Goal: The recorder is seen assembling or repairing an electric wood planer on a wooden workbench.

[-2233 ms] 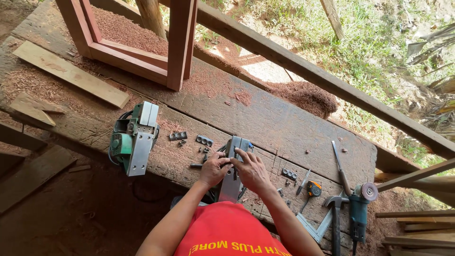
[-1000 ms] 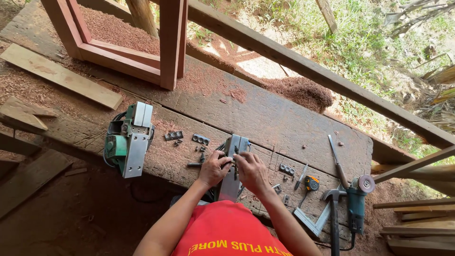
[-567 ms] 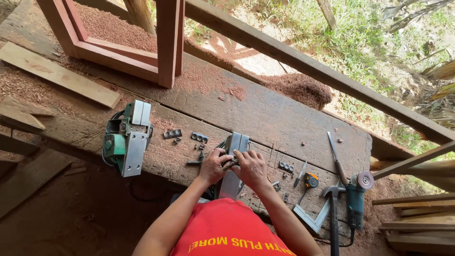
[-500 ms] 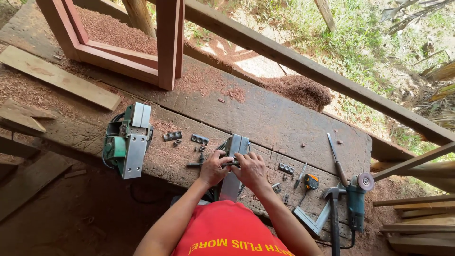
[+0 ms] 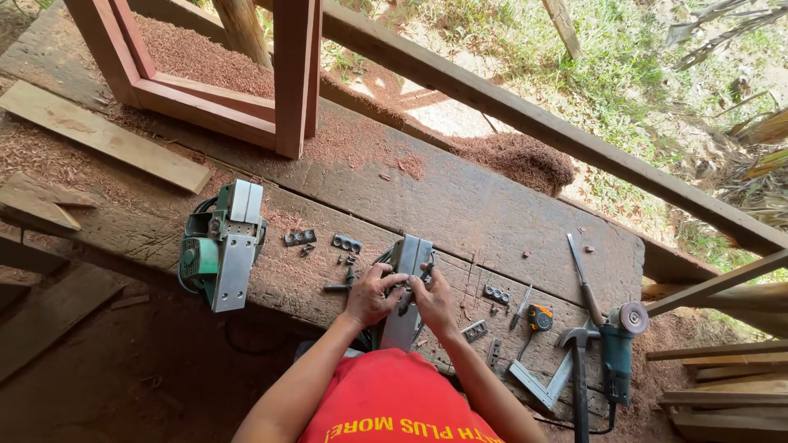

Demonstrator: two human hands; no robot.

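Head view, looking down on a rough wooden surface (image 5: 492, 205) dusted with red sawdust.

The grey planer (image 5: 408, 283) lies sole-up near the front edge of the surface, long axis running away from the person, near end overhanging toward the red shirt. Both hands are on its middle section.

Left hand (image 5: 371, 297): rests on the left flank of the planer, fingers (image 5: 392, 284) curled over the sole and closed against the metal. Right hand (image 5: 433, 299): on the right flank, fingers (image 5: 422, 279) bent inward to the same spot. The 2 sets of fingertips meet at the middle of the sole, where a small dark part sits between them; whether it is pinched or only touched, I cannot tell. The far end of the planer shows clear beyond the fingers.

Around it:
- green planer (image 5: 220, 246), also sole-up, well to the left
- small metal plates (image 5: 346, 244) and screws just left of the hands
- more plates (image 5: 495, 294) just right of them
- tape measure (image 5: 539, 318), hammer (image 5: 578, 361), metal square (image 5: 542, 381), angle grinder (image 5: 617, 349) at the right end
- red wooden frame (image 5: 213, 90) standing at the back left
- loose plank (image 5: 103, 135) at far left
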